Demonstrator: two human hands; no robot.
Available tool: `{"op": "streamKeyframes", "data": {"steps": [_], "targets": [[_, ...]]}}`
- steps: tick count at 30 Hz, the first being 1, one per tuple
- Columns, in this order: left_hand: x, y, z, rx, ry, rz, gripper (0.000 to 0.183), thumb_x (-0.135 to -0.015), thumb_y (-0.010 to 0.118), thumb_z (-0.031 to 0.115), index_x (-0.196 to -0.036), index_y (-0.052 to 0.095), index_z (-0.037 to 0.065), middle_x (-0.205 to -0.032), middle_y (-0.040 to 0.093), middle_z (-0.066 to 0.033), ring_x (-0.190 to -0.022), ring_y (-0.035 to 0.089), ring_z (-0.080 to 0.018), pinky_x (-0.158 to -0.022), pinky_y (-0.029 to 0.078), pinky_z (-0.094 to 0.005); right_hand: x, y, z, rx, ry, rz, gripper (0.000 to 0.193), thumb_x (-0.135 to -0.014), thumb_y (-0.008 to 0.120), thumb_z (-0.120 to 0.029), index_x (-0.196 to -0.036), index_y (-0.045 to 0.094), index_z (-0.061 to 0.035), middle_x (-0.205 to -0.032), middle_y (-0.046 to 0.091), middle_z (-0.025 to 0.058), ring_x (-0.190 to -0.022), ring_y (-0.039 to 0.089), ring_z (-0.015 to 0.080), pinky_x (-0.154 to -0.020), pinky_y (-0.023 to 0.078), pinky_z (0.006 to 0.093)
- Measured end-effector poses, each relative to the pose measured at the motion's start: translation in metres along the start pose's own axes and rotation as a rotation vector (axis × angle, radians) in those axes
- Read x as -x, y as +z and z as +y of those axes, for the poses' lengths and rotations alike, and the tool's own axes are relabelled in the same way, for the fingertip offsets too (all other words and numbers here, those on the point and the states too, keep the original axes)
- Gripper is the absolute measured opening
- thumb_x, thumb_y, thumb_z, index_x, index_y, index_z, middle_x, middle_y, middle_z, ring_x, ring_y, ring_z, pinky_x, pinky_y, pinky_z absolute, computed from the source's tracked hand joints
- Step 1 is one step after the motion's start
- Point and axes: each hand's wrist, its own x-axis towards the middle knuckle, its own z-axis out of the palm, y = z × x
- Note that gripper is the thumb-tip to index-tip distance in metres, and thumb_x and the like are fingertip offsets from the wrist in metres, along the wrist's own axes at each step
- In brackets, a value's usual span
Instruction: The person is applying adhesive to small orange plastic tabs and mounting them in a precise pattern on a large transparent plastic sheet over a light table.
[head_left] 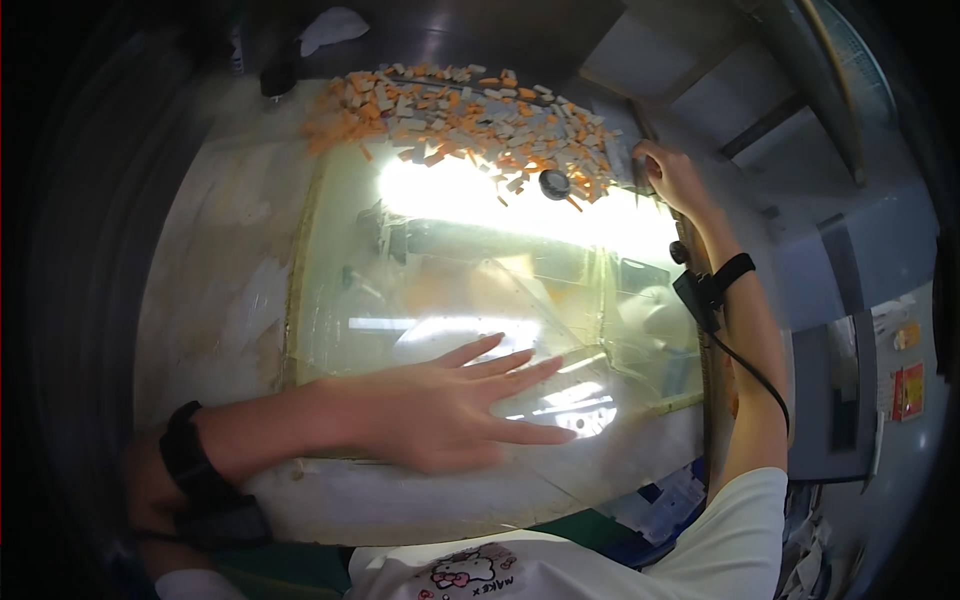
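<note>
My left hand (440, 405) is open, its fingers spread above the near part of a clear glass panel (340, 280) set into the worktable. Whether the palm touches the glass I cannot tell. My right hand (672, 178) is at the table's far right edge, fingers curled, beside a greyish flat piece (620, 160). What its fingers hold, if anything, is hidden. Just left of it, a loose pile of small orange and whitish pieces (470, 115) spreads along the far side of the panel. A dark round knob-like thing (555, 184) lies at the pile's near edge.
Bright light glares through the glass. A second dark round thing (680, 252) is at the right edge. A black cable (750, 370) runs from the strap on my right wrist. At the back left are a dark object (278, 78) and a white one (333, 30).
</note>
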Motion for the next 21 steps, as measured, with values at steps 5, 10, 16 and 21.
{"op": "streamKeyframes", "data": {"steps": [5, 10, 16, 21], "targets": [[-0.008, 0.001, -0.004, 0.028, 0.04, -0.007, 0.05, -0.085, 0.042, 0.029, -0.132, 0.026, 0.025, -0.137, 0.013, -0.0242, -0.126, 0.019, -0.0354, -0.102, 0.013, -0.0522, -0.01, 0.022, 0.013, 0.126, -0.303, 0.105, 0.022, -0.07, 0.054, 0.003, -0.089, 0.056, -0.0074, -0.079, 0.058, 0.0093, -0.074, 0.057, 0.0258, -0.064, 0.045, 0.0356], [-0.021, 0.001, -0.017, 0.04, 0.144, -0.029, 0.06, -0.081, 0.05, 0.029, -0.134, 0.023, 0.024, -0.135, 0.016, -0.0244, -0.124, 0.023, -0.036, -0.101, 0.016, -0.0526, 0.004, -0.005, -0.02, -0.204, -0.113, 0.25, 0.008, -0.075, 0.053, -0.002, -0.083, 0.052, -0.0034, -0.077, 0.057, 0.0084, -0.075, 0.057, 0.0168, -0.064, 0.044, 0.0285], [-0.029, -0.004, -0.032, 0.043, 0.242, -0.051, 0.065, -0.078, 0.054, 0.032, -0.134, 0.022, 0.024, -0.132, 0.024, -0.0237, -0.122, 0.027, -0.0352, -0.1, 0.019, -0.0527, 0.021, 0.006, -0.098, -1.139, -0.088, 0.383, 0.017, -0.08, 0.049, -0.005, -0.096, 0.052, 0.0003, -0.076, 0.058, 0.0043, -0.082, 0.057, 0.0142, -0.072, 0.043, 0.0258], [-0.029, -0.001, -0.031, 0.0, 0.257, -0.036, 0.07, -0.074, 0.057, 0.038, -0.134, 0.023, 0.026, -0.126, 0.035, -0.0206, -0.119, 0.032, -0.0326, -0.099, 0.023, -0.0508, 0.019, 0.021, -0.127, -1.226, -0.035, 0.455, 0.017, -0.08, 0.05, -0.003, -0.097, 0.054, 0.0019, -0.085, 0.061, 0.0078, -0.087, 0.057, 0.0139, -0.08, 0.042, 0.0247]]}}
